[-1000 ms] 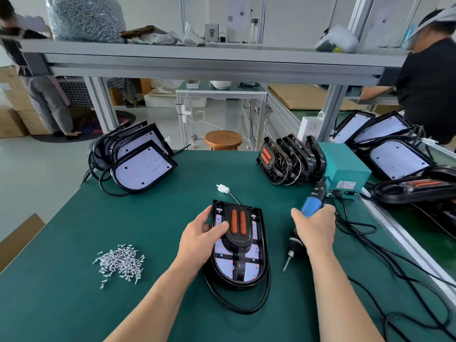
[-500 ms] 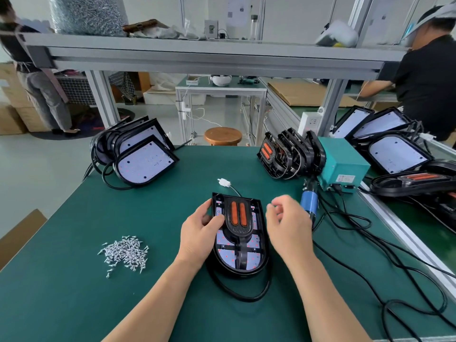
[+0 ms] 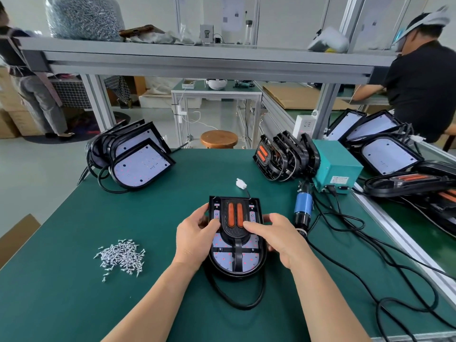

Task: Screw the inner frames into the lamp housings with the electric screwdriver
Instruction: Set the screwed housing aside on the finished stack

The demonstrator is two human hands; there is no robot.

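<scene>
Under both hands, flat on the green surface (image 3: pixel 74 304), lies the lamp housing (image 3: pixel 237 274) with its inner frame (image 3: pixel 238 253) seated on top. The left hand (image 3: pixel 197 239) curls round the left rim. The right hand (image 3: pixel 276 239) wraps the right rim, with its forefinger across the frame. Each grip is clamped on the housing.

The housing is rigid plastic and likely light, but the LED board (image 3: pixel 222 261) looks delicate, so hold it by the rims. The electric screwdriver (image 3: pixel 304 206) lies just right of the grip, and the screws (image 3: pixel 121 254) lie well to the left.

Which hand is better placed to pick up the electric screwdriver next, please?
Right, probably. The electric screwdriver lies just beyond the right hand; the left hand holds the opposite edge of the lamp housing and would have to cross over.
</scene>
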